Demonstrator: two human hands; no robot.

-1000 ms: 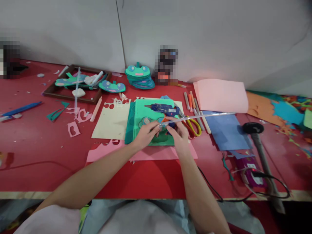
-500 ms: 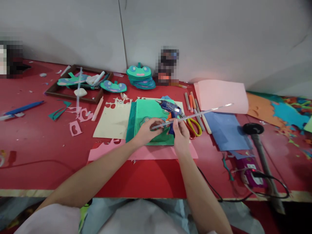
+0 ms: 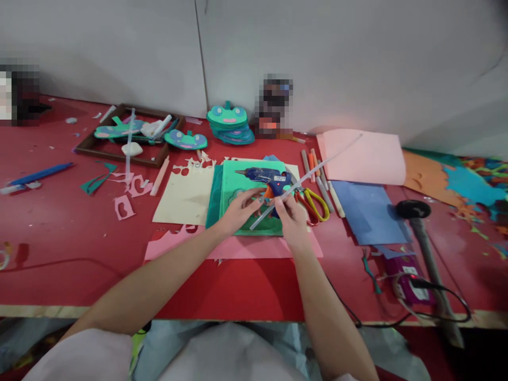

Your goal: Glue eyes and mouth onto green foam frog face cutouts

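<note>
A long translucent glue stick (image 3: pixel 321 165) slants up to the right, pinched between the thumb and fingers of my right hand (image 3: pixel 292 214). Just behind it is a blue glue gun (image 3: pixel 264 175) with an orange trigger, its nozzle pointing left. The curled fingers of my left hand (image 3: pixel 243 210) are at the trigger and handle, partly hidden from view. Below the gun lies a stack of green foam sheets (image 3: pixel 234 174) with a drawn outline. Yellow-and-red-handled scissors (image 3: pixel 317 203) lie to the right of my right hand.
A stack of green frog-face cutouts (image 3: pixel 230 124) stands near the wall. At left is a brown frame (image 3: pixel 159 159) with bits inside. Markers (image 3: pixel 313 166), pink sheets (image 3: pixel 361 159), a blue sheet (image 3: pixel 369 211), a black-headed mallet (image 3: pixel 415 211) and a purple power box (image 3: pixel 413 280) with cables are at right.
The glue stick has swung steeper, its lower end now clear of my left fingers. The glue gun has turned level, nozzle left. My left fingers have shifted to the gun's trigger area.
</note>
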